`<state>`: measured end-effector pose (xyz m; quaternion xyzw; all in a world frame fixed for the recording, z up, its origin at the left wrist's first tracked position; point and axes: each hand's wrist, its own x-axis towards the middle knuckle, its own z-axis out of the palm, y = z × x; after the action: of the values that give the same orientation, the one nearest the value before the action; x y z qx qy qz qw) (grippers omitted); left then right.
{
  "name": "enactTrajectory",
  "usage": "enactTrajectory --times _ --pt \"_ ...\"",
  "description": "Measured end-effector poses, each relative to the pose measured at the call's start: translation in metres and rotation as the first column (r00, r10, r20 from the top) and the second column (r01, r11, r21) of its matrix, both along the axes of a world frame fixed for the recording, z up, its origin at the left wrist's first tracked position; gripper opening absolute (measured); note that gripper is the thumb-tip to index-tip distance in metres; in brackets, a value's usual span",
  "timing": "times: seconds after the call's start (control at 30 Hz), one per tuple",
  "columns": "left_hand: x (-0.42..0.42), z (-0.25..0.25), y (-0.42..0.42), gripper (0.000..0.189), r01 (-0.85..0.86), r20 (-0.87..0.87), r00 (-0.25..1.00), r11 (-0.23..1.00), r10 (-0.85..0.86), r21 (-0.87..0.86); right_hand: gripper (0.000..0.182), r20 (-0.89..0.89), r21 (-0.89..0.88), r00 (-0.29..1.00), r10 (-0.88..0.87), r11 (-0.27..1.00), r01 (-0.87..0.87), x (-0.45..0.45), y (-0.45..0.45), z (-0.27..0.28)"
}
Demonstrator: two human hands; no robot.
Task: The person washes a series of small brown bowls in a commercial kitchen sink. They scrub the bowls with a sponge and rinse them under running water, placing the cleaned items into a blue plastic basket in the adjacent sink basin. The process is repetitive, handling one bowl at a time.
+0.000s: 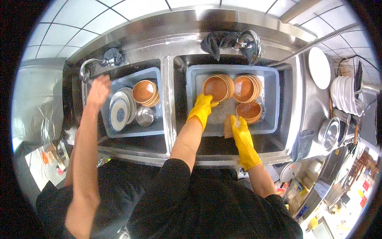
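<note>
My left hand (200, 109), in a yellow rubber glove, grips the near edge of a brown bowl (215, 89) at the front of a tilted stack. In a matching glove, my right hand (241, 131) holds a tan sponge or scouring pad (228, 127), with white suds on its fingers. Beyond that hand sits another brown bowl (248, 110), and behind it a second leaning stack of brown bowls (244, 89). All of these bowls are inside a grey-blue plastic tub (190, 98) set in the right sink basin.
A co-worker's bare arm (89, 143) reaches over the left basin, its hand near a faucet (89, 61). The left tub (131, 133) holds plates (118, 115), brown bowls (144, 92) and a metal bowl (145, 116). A curved faucet (257, 44) with dark cloths stands behind the right basin.
</note>
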<state>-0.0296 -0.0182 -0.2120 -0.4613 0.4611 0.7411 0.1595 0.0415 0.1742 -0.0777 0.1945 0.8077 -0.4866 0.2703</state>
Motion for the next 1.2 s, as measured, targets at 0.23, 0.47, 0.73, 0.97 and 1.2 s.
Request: enactTrajectory --times 0.23,0.47,0.73,0.97,1.2 --pt "0.023 0.1 -0.002 0.038 0.114 0.005 0.993 0.972 -0.116 -0.204 0.039 -0.147 0.377 0.81 0.568 0.789 -0.485 -0.045 -0.021 -0.08" --pt "0.078 0.132 0.001 0.054 0.11 0.16 0.986 0.867 -0.036 -0.486 0.046 -0.104 -0.09 0.822 0.56 0.817 -0.569 -0.027 -0.024 -0.144" --pt "0.102 0.095 0.036 0.047 -0.015 -0.033 0.999 0.518 -0.025 -0.855 0.053 0.379 -0.73 0.923 0.063 0.633 0.257 -0.007 -0.029 -0.03" --pt "0.093 0.135 0.018 0.032 0.062 -0.101 0.923 0.404 -0.37 -0.913 0.039 -0.023 -0.631 0.997 0.072 0.772 -0.071 -0.002 -0.069 -0.079" --pt "0.071 0.168 -0.002 0.039 0.391 0.124 0.745 0.278 -0.656 -0.877 0.044 -0.188 -0.841 0.97 0.155 0.485 -0.24 -0.056 -0.043 -0.121"
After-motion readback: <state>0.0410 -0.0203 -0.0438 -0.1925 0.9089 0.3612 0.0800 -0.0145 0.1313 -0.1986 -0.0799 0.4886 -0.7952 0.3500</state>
